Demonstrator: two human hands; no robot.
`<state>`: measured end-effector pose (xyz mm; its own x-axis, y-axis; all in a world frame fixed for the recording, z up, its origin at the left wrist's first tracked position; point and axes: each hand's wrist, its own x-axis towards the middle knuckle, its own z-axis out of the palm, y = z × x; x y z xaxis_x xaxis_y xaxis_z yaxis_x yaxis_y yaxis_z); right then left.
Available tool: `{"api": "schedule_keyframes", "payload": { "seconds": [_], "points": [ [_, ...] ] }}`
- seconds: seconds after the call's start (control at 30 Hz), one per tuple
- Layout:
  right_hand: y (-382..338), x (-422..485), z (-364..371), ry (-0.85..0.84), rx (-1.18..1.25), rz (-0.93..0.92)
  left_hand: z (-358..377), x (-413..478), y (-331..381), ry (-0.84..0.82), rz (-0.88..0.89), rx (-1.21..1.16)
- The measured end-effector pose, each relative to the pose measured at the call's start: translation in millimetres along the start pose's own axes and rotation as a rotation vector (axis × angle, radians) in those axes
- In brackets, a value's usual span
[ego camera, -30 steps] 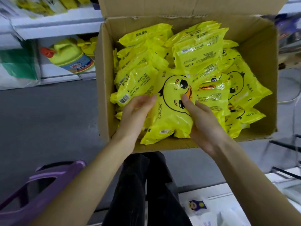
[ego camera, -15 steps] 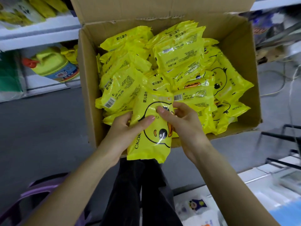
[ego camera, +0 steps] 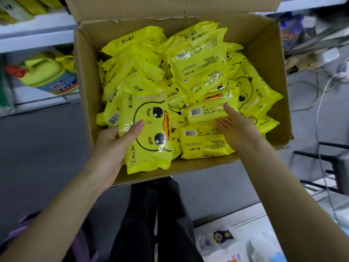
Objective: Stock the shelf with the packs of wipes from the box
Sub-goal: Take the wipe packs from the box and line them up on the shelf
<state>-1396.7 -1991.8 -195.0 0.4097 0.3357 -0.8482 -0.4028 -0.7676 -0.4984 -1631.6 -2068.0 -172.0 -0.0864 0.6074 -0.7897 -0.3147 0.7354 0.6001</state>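
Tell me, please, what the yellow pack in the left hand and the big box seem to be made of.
The yellow pack in the left hand looks like thin glossy plastic film: glare spots and fine wrinkles show on it. The box looks like brown cardboard, matte, probably corrugated: creased flaps and a ragged torn edge at the back.

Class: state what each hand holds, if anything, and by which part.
Left hand grips the yellow duck-face plastic wipes pack by its left edge, thumb on front. Right hand, open, holds nothing.
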Motion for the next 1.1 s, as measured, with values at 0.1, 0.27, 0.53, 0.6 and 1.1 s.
{"api": "schedule_keyframes", "payload": {
  "seconds": [0.1, 0.27, 0.53, 0.6, 1.1],
  "points": [
    [2.7, 6.3, 8.9, 0.030, 0.007, -0.008, -4.1, 0.9, -1.6, 0.064, -0.010, 0.042],
    [1.3, 9.6, 36.9, -0.009, -0.013, -0.004, -6.0, -2.9, -3.9, 0.104, -0.039, 0.059],
    [8.7, 15.0, 27.7, 0.208, -0.252, 0.088, 0.3, -5.0, -3.6, 0.170, -0.120, -0.015],
    [9.2, 19.5, 18.7, 0.201, -0.237, 0.042, 2.2, -5.6, -2.2, 0.159, -0.125, -0.031],
    [-13.1, 54.8, -31.7, -0.061, -0.772, -0.430, -0.9, -10.4, -11.7, 0.177, -0.146, -0.144]
  ]
}}
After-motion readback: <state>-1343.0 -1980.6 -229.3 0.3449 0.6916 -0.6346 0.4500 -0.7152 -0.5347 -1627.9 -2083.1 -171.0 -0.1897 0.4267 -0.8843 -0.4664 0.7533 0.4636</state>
